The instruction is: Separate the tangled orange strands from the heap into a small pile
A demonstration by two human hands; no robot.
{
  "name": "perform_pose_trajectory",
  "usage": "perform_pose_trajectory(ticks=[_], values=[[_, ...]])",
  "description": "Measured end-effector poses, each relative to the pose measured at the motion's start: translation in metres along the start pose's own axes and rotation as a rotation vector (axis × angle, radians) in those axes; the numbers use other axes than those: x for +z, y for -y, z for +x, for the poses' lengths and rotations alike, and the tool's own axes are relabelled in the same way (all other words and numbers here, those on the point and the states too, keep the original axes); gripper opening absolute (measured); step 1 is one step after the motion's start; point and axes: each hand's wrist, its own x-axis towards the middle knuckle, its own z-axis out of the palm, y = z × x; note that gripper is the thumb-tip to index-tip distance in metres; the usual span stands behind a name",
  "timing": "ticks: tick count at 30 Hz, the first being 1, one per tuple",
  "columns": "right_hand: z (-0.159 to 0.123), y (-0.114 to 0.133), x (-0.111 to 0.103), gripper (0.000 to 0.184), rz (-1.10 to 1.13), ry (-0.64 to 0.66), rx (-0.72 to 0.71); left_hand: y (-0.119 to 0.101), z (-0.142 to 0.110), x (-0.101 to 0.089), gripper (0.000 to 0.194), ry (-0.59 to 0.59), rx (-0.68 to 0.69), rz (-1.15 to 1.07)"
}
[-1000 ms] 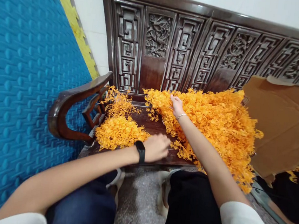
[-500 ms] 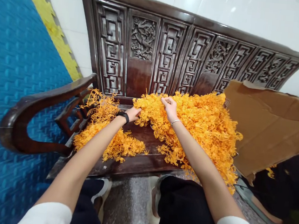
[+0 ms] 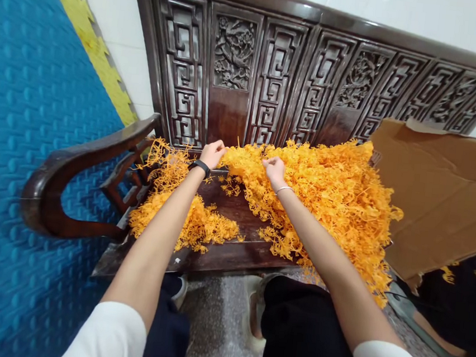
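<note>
A large heap of curly orange plastic pieces (image 3: pixel 336 205) covers the right part of the dark wooden bench seat. My left hand (image 3: pixel 214 155), with a black band at the wrist, is closed in a pinch on orange pieces at the heap's upper left edge. On top of the heap, my right hand (image 3: pixel 275 171), wearing a thin bracelet, has thumb and fingers pinched together on orange pieces there. A smaller pile of orange pieces (image 3: pixel 191 222) lies on the left of the seat, partly behind my left forearm.
Behind the heaps rises the carved wooden backrest (image 3: pixel 230 110). A curved armrest (image 3: pixel 48 182) stands at the left, beside a blue textured mat (image 3: pixel 5 150). A brown cardboard sheet (image 3: pixel 442 192) leans at the right, with another person's leg and shoe (image 3: pixel 421 331) below it.
My left hand has moved up to the heap's upper left edge. My right hand stays over the heap, its fingers now drawn lower among the pieces. The view has shifted slightly.
</note>
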Motion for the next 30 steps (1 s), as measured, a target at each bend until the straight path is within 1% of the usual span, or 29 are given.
perform_pose_trajectory(ticks=[1, 2, 6, 7, 8, 10, 12, 13, 15, 17, 18, 19, 20, 21, 22, 23, 25, 26, 27, 28, 30], values=[[-0.003, 0.003, 0.002, 0.015, 0.005, 0.037, -0.025, -0.004, 0.002, -0.001, 0.017, -0.018, 0.016, -0.025], [-0.006, 0.008, 0.004, 0.018, 0.013, 0.084, -0.062, -0.010, 0.004, -0.001, 0.016, -0.031, 0.031, -0.046], [-0.017, 0.030, 0.012, 0.045, 0.068, 0.351, -0.286, -0.040, 0.008, -0.002, 0.014, -0.071, 0.091, -0.100], [-0.018, 0.035, 0.015, 0.049, 0.085, 0.389, -0.333, -0.051, 0.007, -0.003, 0.013, -0.083, 0.114, -0.109], [-0.019, 0.039, 0.017, 0.049, 0.101, 0.391, -0.363, -0.062, 0.006, -0.006, 0.012, -0.104, 0.149, -0.104], [-0.017, 0.044, 0.020, 0.039, 0.129, 0.314, -0.365, -0.083, 0.003, -0.014, 0.011, -0.094, 0.265, -0.063], [-0.013, 0.046, 0.019, 0.023, 0.172, 0.216, -0.317, -0.099, 0.002, -0.024, 0.015, -0.095, 0.396, -0.048], [-0.010, 0.046, 0.017, 0.018, 0.212, 0.171, -0.284, -0.104, 0.002, -0.030, 0.018, -0.112, 0.438, -0.059], [-0.003, 0.047, 0.010, 0.019, 0.317, 0.100, -0.206, -0.103, 0.007, -0.039, 0.026, -0.181, 0.453, -0.079], [0.002, 0.049, 0.002, 0.028, 0.402, 0.038, -0.118, -0.090, 0.012, -0.043, 0.032, -0.215, 0.377, -0.078], [0.004, 0.050, -0.002, 0.033, 0.429, 0.019, -0.077, -0.082, 0.014, -0.043, 0.033, -0.185, 0.316, -0.068], [0.005, 0.052, -0.006, 0.038, 0.449, 0.009, -0.042, -0.072, 0.015, -0.040, 0.033, -0.097, 0.237, -0.042], [0.007, 0.054, -0.010, 0.042, 0.467, 0.012, -0.016, -0.063, 0.014, -0.036, 0.033, 0.026, 0.161, -0.012], [0.009, 0.057, -0.012, 0.046, 0.484, 0.031, -0.006, -0.056, 0.012, -0.029, 0.036, 0.153, 0.112, 0.006], [0.010, 0.061, -0.015, 0.049, 0.501, 0.061, -0.009, -0.050, 0.009, -0.022, 0.043, 0.209, 0.109, 0.004], [0.011, 0.064, -0.016, 0.051, 0.516, 0.095, -0.023, -0.046, 0.005, -0.013, 0.053, 0.237, 0.124, -0.005], [0.011, 0.072, -0.016, 0.054, 0.525, 0.157, -0.079, -0.044, -0.002, 0.004, 0.073, 0.277, 0.182, -0.048], [0.010, 0.076, -0.015, 0.054, 0.522, 0.180, -0.112, -0.045, -0.004, 0.012, 0.077, 0.275, 0.228, -0.097], [0.008, 0.080, -0.014, 0.054, 0.520, 0.193, -0.140, -0.047, -0.005, 0.018, 0.076, 0.254, 0.283, -0.175], [0.005, 0.082, -0.012, 0.053, 0.516, 0.200, -0.158, -0.050, -0.005, 0.023, 0.070, 0.239, 0.311, -0.218], [-0.003, 0.085, -0.007, 0.049, 0.516, 0.202, -0.156, -0.053, -0.002, 0.029, 0.053, 0.227, 0.322, -0.248]])
